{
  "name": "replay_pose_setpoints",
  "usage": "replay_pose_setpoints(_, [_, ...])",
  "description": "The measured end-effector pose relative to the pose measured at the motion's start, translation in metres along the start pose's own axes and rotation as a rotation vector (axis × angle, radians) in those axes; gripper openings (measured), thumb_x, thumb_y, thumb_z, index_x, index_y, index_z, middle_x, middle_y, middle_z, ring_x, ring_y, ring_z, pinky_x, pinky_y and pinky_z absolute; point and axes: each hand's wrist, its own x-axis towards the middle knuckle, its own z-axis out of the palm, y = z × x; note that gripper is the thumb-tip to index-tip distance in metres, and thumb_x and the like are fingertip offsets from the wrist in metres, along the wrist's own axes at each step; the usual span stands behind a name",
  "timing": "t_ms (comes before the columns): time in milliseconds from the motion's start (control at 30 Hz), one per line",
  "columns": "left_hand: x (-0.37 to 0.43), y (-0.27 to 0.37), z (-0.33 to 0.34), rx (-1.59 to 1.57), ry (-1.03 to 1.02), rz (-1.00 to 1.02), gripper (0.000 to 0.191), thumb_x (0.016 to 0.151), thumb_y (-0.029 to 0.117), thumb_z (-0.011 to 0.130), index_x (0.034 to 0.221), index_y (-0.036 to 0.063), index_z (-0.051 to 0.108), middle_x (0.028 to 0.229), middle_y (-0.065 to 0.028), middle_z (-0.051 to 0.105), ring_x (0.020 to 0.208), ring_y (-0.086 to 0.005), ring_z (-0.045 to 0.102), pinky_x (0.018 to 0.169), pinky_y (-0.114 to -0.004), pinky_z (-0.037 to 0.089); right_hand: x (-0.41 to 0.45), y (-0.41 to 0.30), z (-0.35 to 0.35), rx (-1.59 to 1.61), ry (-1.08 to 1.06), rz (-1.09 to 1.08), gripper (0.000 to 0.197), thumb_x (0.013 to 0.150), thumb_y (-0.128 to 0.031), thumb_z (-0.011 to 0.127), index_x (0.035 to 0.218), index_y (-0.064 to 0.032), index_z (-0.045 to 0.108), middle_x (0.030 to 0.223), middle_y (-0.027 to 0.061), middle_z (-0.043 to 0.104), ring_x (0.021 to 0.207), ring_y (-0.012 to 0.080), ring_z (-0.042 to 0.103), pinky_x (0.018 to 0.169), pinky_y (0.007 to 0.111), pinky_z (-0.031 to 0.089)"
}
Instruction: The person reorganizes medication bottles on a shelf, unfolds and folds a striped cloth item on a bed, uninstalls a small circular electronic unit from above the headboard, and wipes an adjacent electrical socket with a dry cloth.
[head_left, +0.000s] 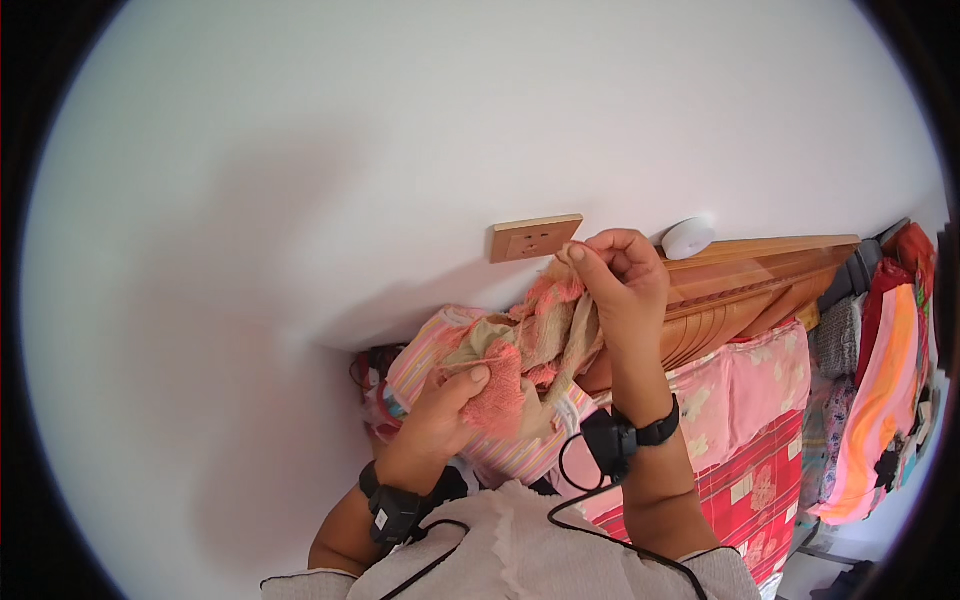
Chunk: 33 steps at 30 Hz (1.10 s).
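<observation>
A crumpled cloth (551, 337) in coral pink and beige, with a rough woven texture, hangs between my two hands. My right hand (626, 281) is raised near the wall and pinches one edge of it between thumb and forefinger. Lower and to the left, my left hand (446, 409) grips another part, thumb on top. Beneath the cloth lies a striped pink, yellow and white fabric (427, 349); what it covers is partly hidden. Both wrists wear black strapped devices with cables.
Behind my hands, the wall carries a socket plate (536, 238). A round white device (688, 238) sits by the wooden headboard (742, 281). The bed has a pink pillow (765, 382) and a red patterned cover (750, 480). Folded textiles (870, 405) are piled at the far right.
</observation>
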Motion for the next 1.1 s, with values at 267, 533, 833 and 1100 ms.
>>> replay_pose_setpoints(267, [0.009,-0.004,-0.004,0.015,0.022,-0.028,0.042,0.083,0.014,0.055,0.122,0.0026,0.045,0.114,-0.0068,0.056,0.103,-0.0171,0.056,0.089,-0.033,0.046,0.027,0.011,0.007,-0.148,0.065,-0.017,0.015,0.077,-0.004,0.067,0.075,-0.0017,0.052,0.066,0.0016,0.058,0.057,0.0031,0.050,0.051,0.016,0.039])
replay_pose_setpoints(533, [0.015,-0.006,-0.004,-0.028,0.017,-0.070,0.033,0.085,0.011,0.057,0.117,0.0046,0.049,0.107,-0.0027,0.058,0.096,-0.0130,0.057,0.085,-0.031,0.047,0.034,0.021,0.003,0.037,0.175,0.008,0.019,0.077,-0.001,0.063,0.068,-0.0058,0.047,0.064,0.0018,0.056,0.055,0.0041,0.049,0.050,0.017,0.038])
replay_pose_setpoints(833, [0.011,-0.007,-0.004,0.073,-0.004,-0.060,0.041,0.084,0.016,0.054,0.121,0.0019,0.046,0.115,-0.0067,0.056,0.103,-0.0176,0.055,0.091,-0.034,0.044,0.010,0.023,-0.014,0.202,0.294,-0.007,0.012,0.081,0.001,0.059,0.078,-0.0050,0.049,0.067,0.0033,0.058,0.058,0.0067,0.052,0.054,0.019,0.041])
replay_pose_setpoints(1100, [0.005,-0.007,0.000,0.059,0.045,-0.069,0.045,0.083,0.014,0.056,0.124,0.0031,0.043,0.116,-0.0066,0.055,0.105,-0.0184,0.055,0.092,-0.035,0.044,-0.003,0.023,-0.020,0.187,0.175,0.116,0.016,0.080,0.001,0.062,0.097,0.0016,0.061,0.088,0.0079,0.065,0.078,0.0092,0.060,0.069,0.020,0.047])
